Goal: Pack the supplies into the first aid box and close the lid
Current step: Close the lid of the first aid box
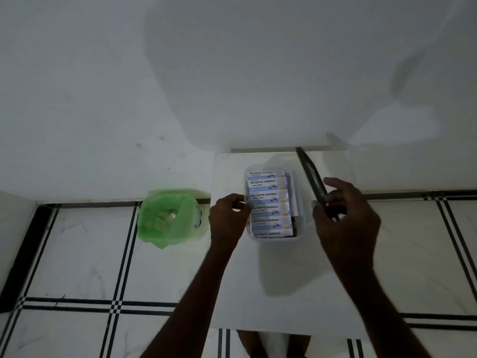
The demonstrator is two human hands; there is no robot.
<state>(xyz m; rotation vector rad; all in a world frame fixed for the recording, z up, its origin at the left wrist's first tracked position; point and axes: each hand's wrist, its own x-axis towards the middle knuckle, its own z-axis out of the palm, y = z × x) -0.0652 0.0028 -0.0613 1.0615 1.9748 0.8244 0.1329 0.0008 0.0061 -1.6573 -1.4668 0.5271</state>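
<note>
A clear plastic first aid box (301,229) stands open on a white table (278,285). A strip of blue-and-white antiseptic bandage packets (267,200) lies on top inside it, with darker items beneath at the right. My left hand (228,215) pinches the box's left rim beside the bandages. To the right of the box, my right hand (346,218) grips the near end of a long, thin dark object (311,174). This object slants away above the table's far right part. I cannot tell what it is.
A small bin lined with a green plastic bag (165,218) sits on the tiled floor left of the table, against the white wall. The floor tiles are white with black lines. The table's far edge touches the wall.
</note>
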